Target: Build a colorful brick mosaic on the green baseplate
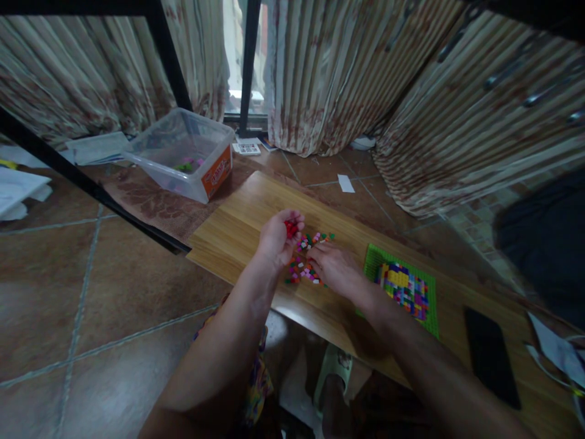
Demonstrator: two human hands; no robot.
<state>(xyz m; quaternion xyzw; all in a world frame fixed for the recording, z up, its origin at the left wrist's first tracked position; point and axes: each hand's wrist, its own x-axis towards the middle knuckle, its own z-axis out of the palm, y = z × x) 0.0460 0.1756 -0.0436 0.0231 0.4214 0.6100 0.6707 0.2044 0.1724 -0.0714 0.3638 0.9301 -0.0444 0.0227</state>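
Observation:
My left hand [275, 234] is turned palm up and cupped around several small red toy bricks [291, 228]. Just beside it, my right hand [334, 263] reaches down to the loose bricks [301, 268], its fingers bent together at the pile; what they pinch, if anything, is hidden. The pile is a mix of pink, orange, white, green and red pieces spread on the wooden board [237, 244]. Under and beyond my right forearm lies a green baseplate [431, 326] bearing a block of yellow, blue, purple and other coloured bricks [406, 289].
A clear plastic bin [169, 174] with an orange label and a few coloured pieces inside stands past the board's far left end. A dark flat phone-like object [491, 356] lies on the right. Black frame bars [95, 189] cross the left side. Curtains [320, 79] hang behind.

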